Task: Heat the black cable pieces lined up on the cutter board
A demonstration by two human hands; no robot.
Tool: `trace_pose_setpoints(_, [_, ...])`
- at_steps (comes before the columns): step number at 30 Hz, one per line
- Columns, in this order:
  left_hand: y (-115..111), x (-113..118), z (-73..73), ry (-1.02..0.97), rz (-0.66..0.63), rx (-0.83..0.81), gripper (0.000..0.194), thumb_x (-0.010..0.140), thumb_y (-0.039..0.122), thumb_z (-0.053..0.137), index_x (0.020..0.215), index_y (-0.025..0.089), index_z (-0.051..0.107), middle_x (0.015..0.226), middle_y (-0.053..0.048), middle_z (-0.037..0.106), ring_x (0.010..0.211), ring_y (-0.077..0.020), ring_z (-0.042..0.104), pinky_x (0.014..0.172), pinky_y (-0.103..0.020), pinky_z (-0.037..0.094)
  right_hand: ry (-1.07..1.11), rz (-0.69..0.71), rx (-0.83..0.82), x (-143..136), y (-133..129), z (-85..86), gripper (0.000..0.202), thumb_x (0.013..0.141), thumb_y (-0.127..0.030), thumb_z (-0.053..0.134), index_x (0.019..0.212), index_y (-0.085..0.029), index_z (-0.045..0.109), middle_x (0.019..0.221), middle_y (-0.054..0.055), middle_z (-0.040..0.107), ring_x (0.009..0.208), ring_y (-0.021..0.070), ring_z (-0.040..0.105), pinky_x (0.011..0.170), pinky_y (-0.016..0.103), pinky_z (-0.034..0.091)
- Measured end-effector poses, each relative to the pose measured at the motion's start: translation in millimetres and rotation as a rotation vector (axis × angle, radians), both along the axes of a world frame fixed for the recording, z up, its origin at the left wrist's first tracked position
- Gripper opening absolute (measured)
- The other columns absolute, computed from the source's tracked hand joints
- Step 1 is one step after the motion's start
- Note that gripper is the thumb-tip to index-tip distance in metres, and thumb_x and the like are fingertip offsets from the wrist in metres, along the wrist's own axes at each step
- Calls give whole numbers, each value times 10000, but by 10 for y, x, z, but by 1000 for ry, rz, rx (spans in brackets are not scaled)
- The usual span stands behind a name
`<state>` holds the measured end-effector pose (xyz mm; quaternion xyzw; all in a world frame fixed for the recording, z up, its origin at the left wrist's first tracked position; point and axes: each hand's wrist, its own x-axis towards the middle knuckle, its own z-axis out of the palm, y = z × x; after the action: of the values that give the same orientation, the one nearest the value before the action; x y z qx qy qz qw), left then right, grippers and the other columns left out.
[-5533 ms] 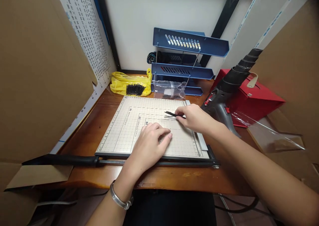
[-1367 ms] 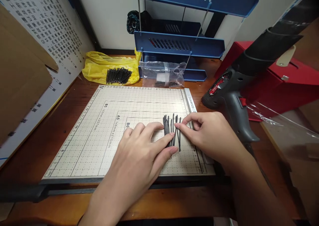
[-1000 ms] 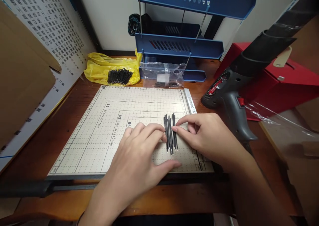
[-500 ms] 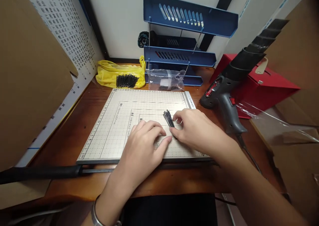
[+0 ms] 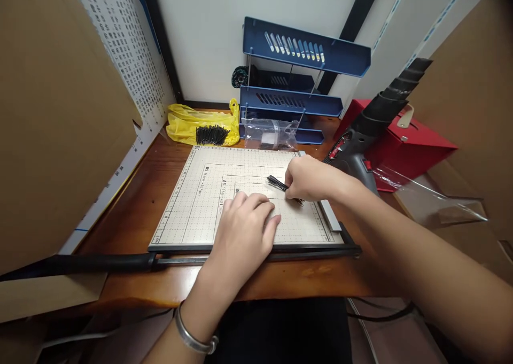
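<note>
My right hand [image 5: 308,179] pinches a bundle of thin black strands [image 5: 276,182] over the gridded board of a paper cutter [image 5: 188,214]. The strands slant across the board and stick out on both sides of my fingers; their exact kind is unclear. My left hand [image 5: 246,227] rests on the board near its front edge, fingers curved and thumb apart, holding nothing. A metal bracelet [image 5: 192,337] circles my left wrist. The cutter's arm lies low along the front edge, with its black handle [image 5: 112,262] reaching left.
Behind the board, more black strands [image 5: 212,135] lie on a yellow plastic bag [image 5: 180,121]. A clear bag [image 5: 256,131] sits before a blue tiered rack [image 5: 304,46]. To the right stand a heat gun [image 5: 358,163] and a red box [image 5: 420,145]. Cardboard [image 5: 52,113] rises at left.
My right hand has closed on the black strands and turned them flatter across the board. My left hand stays on the board. The head view has shifted slightly.
</note>
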<state>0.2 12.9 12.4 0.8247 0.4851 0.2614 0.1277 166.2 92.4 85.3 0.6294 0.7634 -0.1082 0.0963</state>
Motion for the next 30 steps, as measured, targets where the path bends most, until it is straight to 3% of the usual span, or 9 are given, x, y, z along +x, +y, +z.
trace_pose_setpoints(4, [-19, 93, 78, 175, -30, 41, 241, 1038, 306, 533, 1138, 156, 694, 1232, -94, 713, 991, -299, 574, 825, -478, 459, 195, -28, -64, 92, 42, 39, 81, 699, -194, 660, 658, -148, 713, 598, 11, 588, 616, 99, 498, 598, 237, 383])
trace_pose_setpoints(7, [2, 160, 124, 172, -18, -2, 244, 1036, 292, 505, 1152, 148, 665, 1106, -118, 733, 968, -316, 588, 830, -495, 467, 382, -21, -151, 154, 32, 51, 135, 745, -229, 634, 657, -144, 690, 588, -12, 560, 576, 76, 443, 574, 231, 358])
trace_pose_setpoints(10, [49, 224, 149, 48, 70, -104, 279, 1010, 251, 492, 1220, 131, 631, 974, -137, 732, 981, -341, 611, 828, -493, 484, 514, -18, -183, 205, 32, 22, 161, 768, -249, 624, 704, -135, 719, 618, -2, 585, 597, 84, 471, 577, 232, 364])
trace_pose_setpoints(13, [99, 292, 150, -234, 104, -311, 347, 970, 227, 513, 1300, 155, 593, 1060, -125, 755, 1053, -327, 647, 862, -448, 503, 588, -35, -181, 221, 34, -14, 165, 766, -242, 648, 791, -136, 772, 662, 3, 618, 628, 92, 490, 591, 236, 370])
trace_pose_setpoints(17, [141, 372, 99, -615, 107, -506, 446, 912, 226, 574, 1356, 175, 573, 1183, -103, 764, 1050, -262, 699, 886, -360, 512, 535, -44, -65, 173, -45, 5, 160, 816, -237, 644, 745, -155, 762, 627, -21, 572, 636, 81, 441, 612, 242, 345])
trace_pose_setpoints(21, [181, 425, 92, -873, 63, -634, 572, 896, 216, 568, 1462, 166, 505, 1158, -77, 779, 894, -196, 717, 760, -286, 515, 429, -70, 60, 106, -191, 34, 346, 921, -310, 566, 630, -156, 671, 563, -23, 484, 609, 85, 328, 586, 260, 290])
trace_pose_setpoints(25, [248, 463, 157, -944, 81, -689, 684, 911, 239, 582, 1554, 93, 399, 1160, -111, 779, 908, -209, 733, 722, -280, 524, 387, -102, 159, 91, -263, -17, 371, 961, -340, 507, 681, -177, 687, 584, -7, 527, 610, 102, 349, 609, 267, 297])
trace_pose_setpoints(30, [295, 449, 120, -818, 90, -562, 666, 950, 280, 594, 1571, 118, 418, 1321, -119, 722, 1226, -254, 670, 1024, -354, 502, 370, -150, 221, 219, -40, -47, 358, 975, -369, 486, 782, -201, 736, 742, 31, 686, 683, 124, 524, 666, 268, 357])
